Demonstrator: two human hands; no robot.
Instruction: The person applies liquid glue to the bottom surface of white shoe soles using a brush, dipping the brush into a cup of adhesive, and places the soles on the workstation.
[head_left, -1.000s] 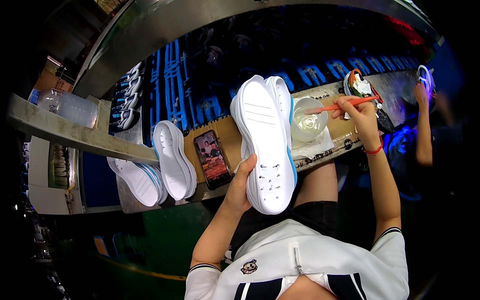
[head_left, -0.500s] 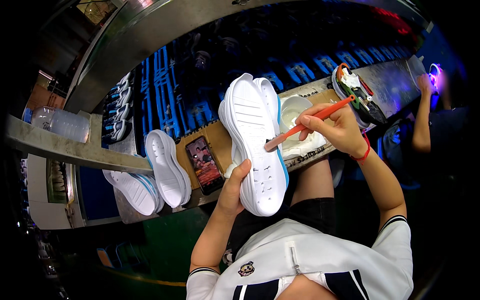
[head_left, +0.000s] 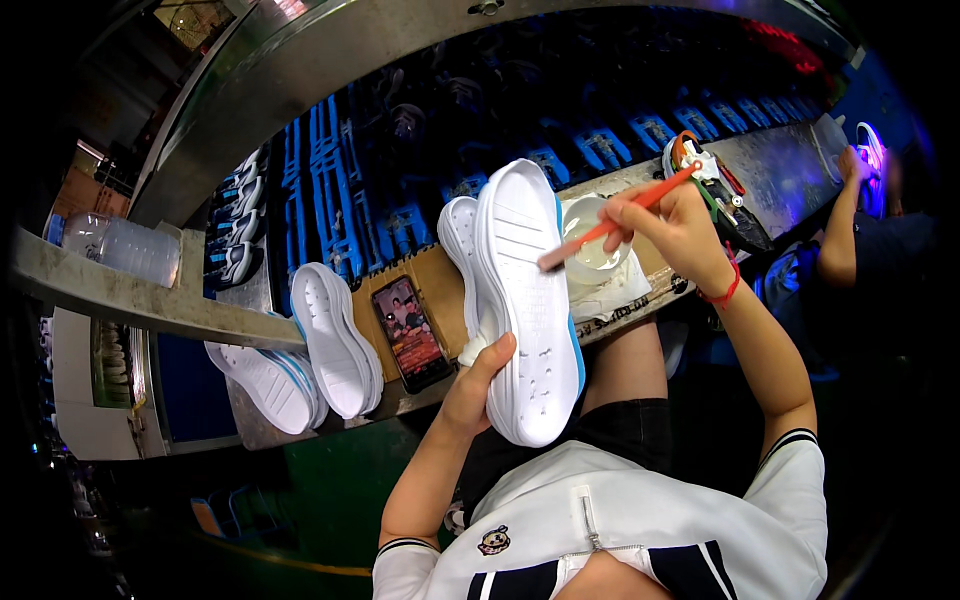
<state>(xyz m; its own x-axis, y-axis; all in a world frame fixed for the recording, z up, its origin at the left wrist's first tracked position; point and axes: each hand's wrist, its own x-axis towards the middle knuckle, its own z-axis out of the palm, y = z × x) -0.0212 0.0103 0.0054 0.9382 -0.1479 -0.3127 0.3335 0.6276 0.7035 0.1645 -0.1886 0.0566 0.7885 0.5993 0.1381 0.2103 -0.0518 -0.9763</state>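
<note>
My left hand grips a white shoe sole near its lower left edge, thumb on the side. The sole is tilted up, its grooved, pitted inner face toward me and a blue stripe along its right edge. Behind it on the left shows another white sole; whether my hand holds that one too is hidden. My right hand is closed round an orange-handled brush. Its dark-tipped bristles are at the sole's upper right; contact is unclear. Past the brush stands a white bowl with pale liquid.
A phone lies on cardboard, left of the held sole. Two more white soles rest farther left. A tool-filled tray sits right of the bowl. Blue racks run behind; another person's arm is at far right.
The held sole has swung to the right, showing the second sole on its left. My right hand has moved the brush slightly up and right along the sole.
</note>
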